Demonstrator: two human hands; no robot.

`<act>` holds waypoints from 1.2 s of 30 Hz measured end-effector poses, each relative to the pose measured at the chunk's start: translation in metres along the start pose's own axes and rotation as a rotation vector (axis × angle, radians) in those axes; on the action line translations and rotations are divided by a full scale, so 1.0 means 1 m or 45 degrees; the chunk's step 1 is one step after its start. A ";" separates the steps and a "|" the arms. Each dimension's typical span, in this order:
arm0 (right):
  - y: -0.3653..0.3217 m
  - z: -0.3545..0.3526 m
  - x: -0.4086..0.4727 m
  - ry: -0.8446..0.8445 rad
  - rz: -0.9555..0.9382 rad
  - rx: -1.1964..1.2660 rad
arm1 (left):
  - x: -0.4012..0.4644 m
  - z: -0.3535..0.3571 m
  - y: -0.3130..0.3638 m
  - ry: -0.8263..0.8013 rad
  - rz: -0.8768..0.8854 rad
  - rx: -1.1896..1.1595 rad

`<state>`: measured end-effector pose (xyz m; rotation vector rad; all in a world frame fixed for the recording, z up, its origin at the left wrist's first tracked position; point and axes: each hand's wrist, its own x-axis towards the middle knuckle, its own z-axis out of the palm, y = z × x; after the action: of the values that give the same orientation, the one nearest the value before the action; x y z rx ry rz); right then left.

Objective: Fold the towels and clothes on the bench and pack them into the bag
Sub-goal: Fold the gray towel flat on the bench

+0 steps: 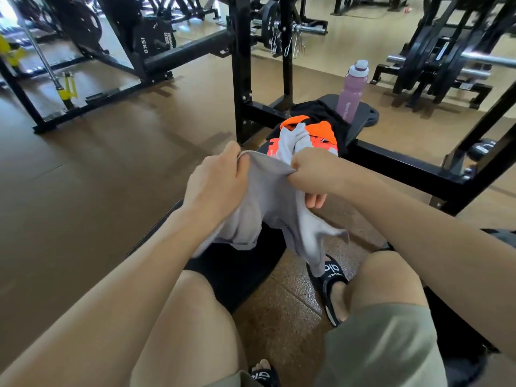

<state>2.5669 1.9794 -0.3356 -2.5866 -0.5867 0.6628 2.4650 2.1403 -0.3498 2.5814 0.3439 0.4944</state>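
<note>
Pale grey cotton towel [275, 202]: gripped at its top edge by left hand [216, 182] and right hand [312, 174], fingers curled, above black padded tabletop [237, 269]. Beyond towel: orange-and-grey garment [321, 135], lilac plastic bottle [351, 90].

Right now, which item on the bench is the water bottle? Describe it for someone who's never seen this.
Follow the black padded bench to its far end, past the orange and black clothes pile. The tall pink plastic bottle with a pale lid stands upright there, the only rigid, standing thing.
</note>
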 end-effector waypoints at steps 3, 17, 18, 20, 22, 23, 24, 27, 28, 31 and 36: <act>-0.011 0.002 0.001 -0.033 0.067 0.160 | -0.010 0.006 0.009 -0.039 0.112 -0.009; -0.021 0.010 -0.001 0.499 -0.078 0.615 | -0.048 0.024 0.020 -0.072 0.136 0.143; -0.022 0.010 -0.001 0.513 -0.075 0.637 | -0.050 0.026 0.022 -0.110 0.108 0.114; -0.024 0.012 -0.001 0.529 -0.054 0.693 | -0.053 0.030 0.027 -0.185 0.061 0.092; -0.028 0.014 -0.003 0.510 -0.021 0.817 | -0.052 0.035 0.030 -0.175 0.017 0.124; -0.030 0.014 -0.004 0.464 0.011 0.929 | -0.051 0.037 0.030 -0.150 -0.007 0.133; -0.032 0.015 -0.005 0.398 0.051 1.059 | -0.050 0.038 0.029 -0.123 -0.024 0.136; -0.037 0.017 -0.008 0.305 0.076 1.298 | -0.050 0.043 0.027 -0.049 -0.075 0.135; -0.038 0.018 -0.008 0.310 0.057 1.331 | -0.050 0.045 0.028 -0.023 -0.088 0.147; -0.038 0.019 -0.009 0.347 0.002 1.345 | -0.051 0.046 0.027 0.013 -0.078 0.171; -0.020 0.008 -0.005 0.751 -0.051 1.058 | -0.058 0.035 0.004 -0.187 0.075 0.267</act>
<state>2.5527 1.9961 -0.3308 -1.8272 -0.1144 0.0587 2.4276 2.1036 -0.3930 2.8182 0.2828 0.2995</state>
